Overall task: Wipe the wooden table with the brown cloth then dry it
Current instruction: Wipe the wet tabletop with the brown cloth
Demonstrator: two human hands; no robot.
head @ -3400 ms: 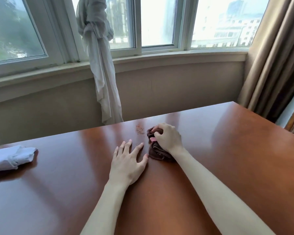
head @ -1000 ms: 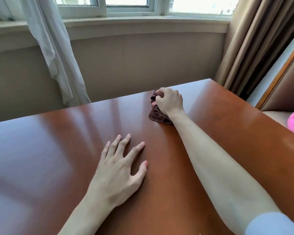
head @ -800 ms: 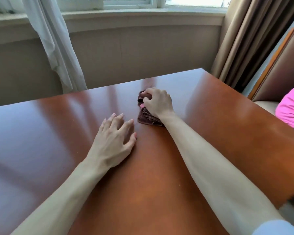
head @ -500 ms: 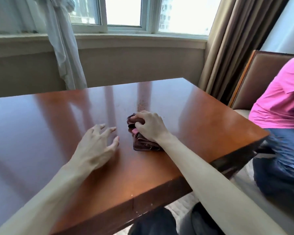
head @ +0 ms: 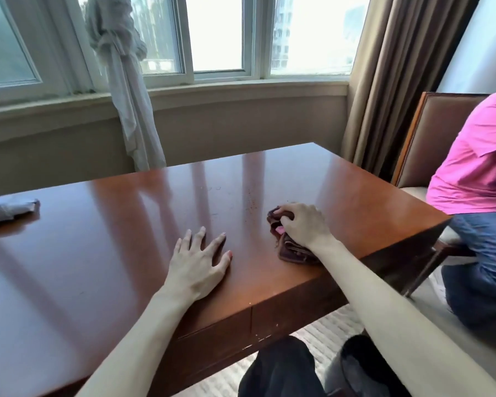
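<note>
Wipe phase in progress: right hand (head: 305, 224) has its grip curled around the bunched brown cloth (head: 291, 249), centre-right of frame, near the glossy reddish wooden worktop's (head: 126, 224) front edge. Left hand (head: 198, 266) lies flat, fingers spread. Crumb specks (head: 252, 200) remain just above the cloth. Drying not started; folded white cloth (head: 7, 210) sits far left. No legible writing.

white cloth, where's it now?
Head view: the white cloth lies at the far left edge of the wooden table, well away from the left hand and from the brown cloth under the right hand.
</note>
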